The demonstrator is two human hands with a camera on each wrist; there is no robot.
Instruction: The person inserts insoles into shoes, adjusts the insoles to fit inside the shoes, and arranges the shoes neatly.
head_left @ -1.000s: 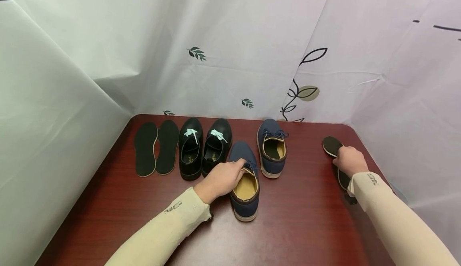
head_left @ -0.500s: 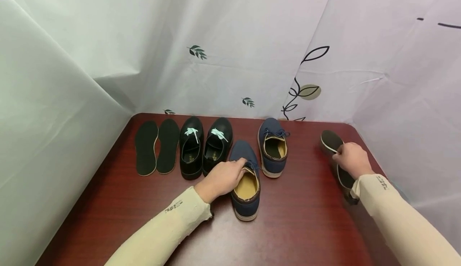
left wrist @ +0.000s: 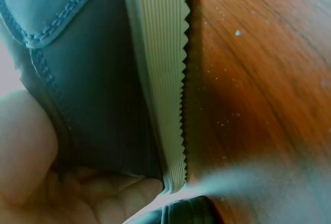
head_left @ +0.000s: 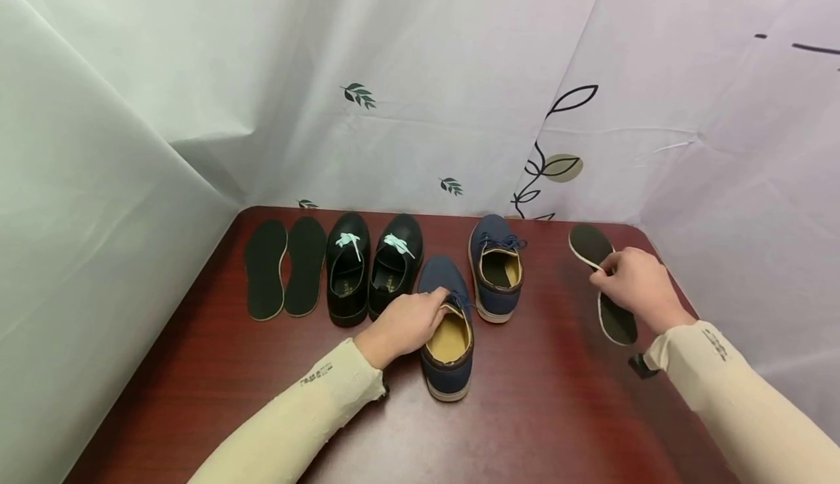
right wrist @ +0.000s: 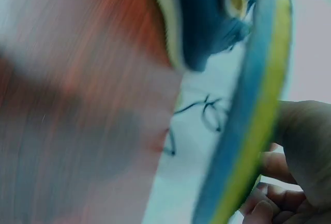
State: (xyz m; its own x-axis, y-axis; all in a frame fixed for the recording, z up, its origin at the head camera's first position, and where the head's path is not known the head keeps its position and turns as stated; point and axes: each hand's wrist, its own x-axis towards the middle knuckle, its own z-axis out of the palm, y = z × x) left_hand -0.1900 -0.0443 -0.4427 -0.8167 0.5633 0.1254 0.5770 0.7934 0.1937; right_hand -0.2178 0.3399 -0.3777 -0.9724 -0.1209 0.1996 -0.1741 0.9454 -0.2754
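Clock centred on the near navy shoe (head_left: 448, 342), twelve at the far edge of the bench (head_left: 545, 367): the shoe sits upright, mid-bench, its tan lining bare. Your left hand (head_left: 402, 324) grips its side by the laces (head_left: 456, 299); your right hand (head_left: 635, 283), between two and three, pinches a dark insole (head_left: 588, 243) at the waist, one end aimed toward eleven, seemingly off the bench. Main worry: that single mid-length pinch leaves both ends unsupported, so the insole could twist, or buckle if its leading end catches the collar. Your left fingers and the loose laces crowd the opening; a lace could get dragged inside and make a ridge. Whether insole and shoe match left for right, you can't tell from here; a mismatch would probably curl an edge. Mind the second navy shoe (head_left: 499, 302), near one-thirty: a low sweep from the right might clip it. A hard forward push might slide the near shoe toward the black shoe (head_left: 395, 264) at about ten-thirty, should your left grip slacken.
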